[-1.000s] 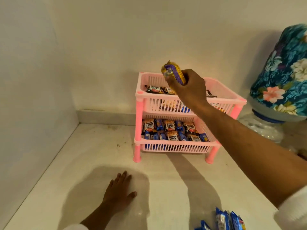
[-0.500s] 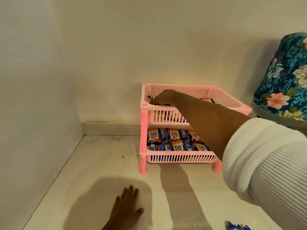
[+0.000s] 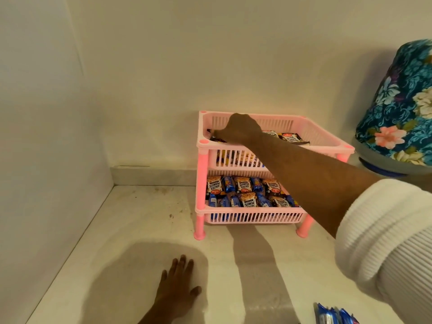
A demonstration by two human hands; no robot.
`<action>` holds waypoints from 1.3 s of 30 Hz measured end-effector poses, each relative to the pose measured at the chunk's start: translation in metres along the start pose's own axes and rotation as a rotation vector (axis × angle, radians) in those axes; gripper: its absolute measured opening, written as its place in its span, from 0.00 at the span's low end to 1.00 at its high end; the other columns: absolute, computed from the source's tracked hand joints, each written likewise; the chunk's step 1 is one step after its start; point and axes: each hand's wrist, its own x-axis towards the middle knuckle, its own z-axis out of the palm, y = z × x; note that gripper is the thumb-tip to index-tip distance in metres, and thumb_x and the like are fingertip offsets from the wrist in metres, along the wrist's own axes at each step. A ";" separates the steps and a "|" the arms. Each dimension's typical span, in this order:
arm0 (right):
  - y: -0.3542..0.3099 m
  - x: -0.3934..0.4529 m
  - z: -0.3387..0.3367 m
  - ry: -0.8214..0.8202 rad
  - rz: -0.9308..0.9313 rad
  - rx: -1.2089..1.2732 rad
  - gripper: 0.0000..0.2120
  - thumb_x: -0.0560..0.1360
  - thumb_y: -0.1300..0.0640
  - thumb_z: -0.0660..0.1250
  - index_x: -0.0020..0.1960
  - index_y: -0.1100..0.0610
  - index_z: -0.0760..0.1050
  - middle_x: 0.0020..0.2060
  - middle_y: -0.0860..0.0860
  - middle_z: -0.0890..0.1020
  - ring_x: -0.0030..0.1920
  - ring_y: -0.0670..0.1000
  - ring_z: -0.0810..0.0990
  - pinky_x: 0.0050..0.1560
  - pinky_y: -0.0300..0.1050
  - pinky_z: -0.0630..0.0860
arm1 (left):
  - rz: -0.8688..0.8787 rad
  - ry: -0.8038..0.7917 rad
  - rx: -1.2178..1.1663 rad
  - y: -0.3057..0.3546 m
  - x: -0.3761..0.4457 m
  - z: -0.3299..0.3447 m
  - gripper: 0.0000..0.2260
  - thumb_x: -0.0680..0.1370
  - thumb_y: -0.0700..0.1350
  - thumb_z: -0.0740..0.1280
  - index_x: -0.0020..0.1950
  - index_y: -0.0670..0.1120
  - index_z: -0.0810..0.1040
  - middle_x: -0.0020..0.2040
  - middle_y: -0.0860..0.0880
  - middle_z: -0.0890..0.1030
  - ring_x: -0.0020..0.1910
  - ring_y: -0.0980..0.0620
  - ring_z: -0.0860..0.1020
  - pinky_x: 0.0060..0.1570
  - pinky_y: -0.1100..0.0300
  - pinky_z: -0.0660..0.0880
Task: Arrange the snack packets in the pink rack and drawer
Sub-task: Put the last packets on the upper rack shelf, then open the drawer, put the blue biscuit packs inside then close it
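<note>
Right hand reaches into pink rack, grip hidden; left hand flat, fingers spread

My right forearm crosses the front of the pink rack and blocks its right half. My right hand fills the upper tray's left front corner. The lower tray is packed with packets; only a low gap opens above them. The floral-covered jug closes the rack's right side. The counter left of the rack is open up to the wall. My left hand lies flat in the foreground.
</note>
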 end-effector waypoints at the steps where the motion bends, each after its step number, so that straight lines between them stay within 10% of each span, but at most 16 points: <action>1: 0.004 -0.006 -0.001 0.011 0.006 -0.019 0.24 0.70 0.35 0.69 0.47 0.56 0.80 0.42 0.52 0.83 0.45 0.56 0.83 0.44 0.50 0.81 | -0.003 -0.003 -0.006 0.001 0.000 -0.001 0.38 0.78 0.64 0.56 0.81 0.53 0.40 0.81 0.50 0.38 0.80 0.48 0.40 0.77 0.44 0.45; 6: 0.034 -0.052 -0.009 0.264 -0.067 0.004 0.19 0.73 0.37 0.68 0.34 0.51 0.75 0.30 0.44 0.79 0.34 0.47 0.81 0.40 0.45 0.81 | -0.026 -0.007 -0.007 0.015 -0.006 -0.012 0.36 0.79 0.62 0.58 0.81 0.51 0.46 0.82 0.50 0.44 0.80 0.48 0.45 0.78 0.47 0.50; 13: 0.118 -0.148 -0.018 0.463 -0.123 0.150 0.12 0.75 0.42 0.67 0.42 0.49 0.76 0.40 0.44 0.80 0.41 0.46 0.78 0.43 0.44 0.74 | 0.031 0.094 -0.080 0.079 -0.016 -0.006 0.33 0.78 0.61 0.62 0.79 0.50 0.57 0.80 0.47 0.56 0.79 0.47 0.55 0.76 0.53 0.57; 29: 0.394 -0.425 0.066 0.111 0.354 0.172 0.04 0.74 0.49 0.70 0.44 0.49 0.80 0.45 0.45 0.82 0.47 0.49 0.81 0.46 0.43 0.76 | 0.089 0.290 -0.410 0.263 -0.093 0.085 0.20 0.82 0.52 0.58 0.73 0.46 0.68 0.72 0.46 0.71 0.70 0.46 0.70 0.69 0.52 0.68; 35: 0.445 -0.517 0.076 0.417 0.793 0.128 0.19 0.74 0.46 0.72 0.61 0.52 0.76 0.60 0.53 0.77 0.61 0.56 0.73 0.61 0.50 0.70 | 0.069 0.373 -0.465 0.268 -0.112 0.102 0.23 0.82 0.55 0.58 0.74 0.46 0.66 0.73 0.45 0.71 0.69 0.44 0.71 0.69 0.49 0.69; 39: 0.460 -0.542 0.089 0.475 1.240 0.622 0.27 0.76 0.48 0.72 0.69 0.60 0.68 0.65 0.59 0.72 0.62 0.59 0.75 0.60 0.49 0.72 | 0.095 0.301 -0.508 0.253 -0.121 0.116 0.23 0.83 0.49 0.56 0.77 0.44 0.62 0.76 0.43 0.65 0.75 0.44 0.64 0.75 0.48 0.61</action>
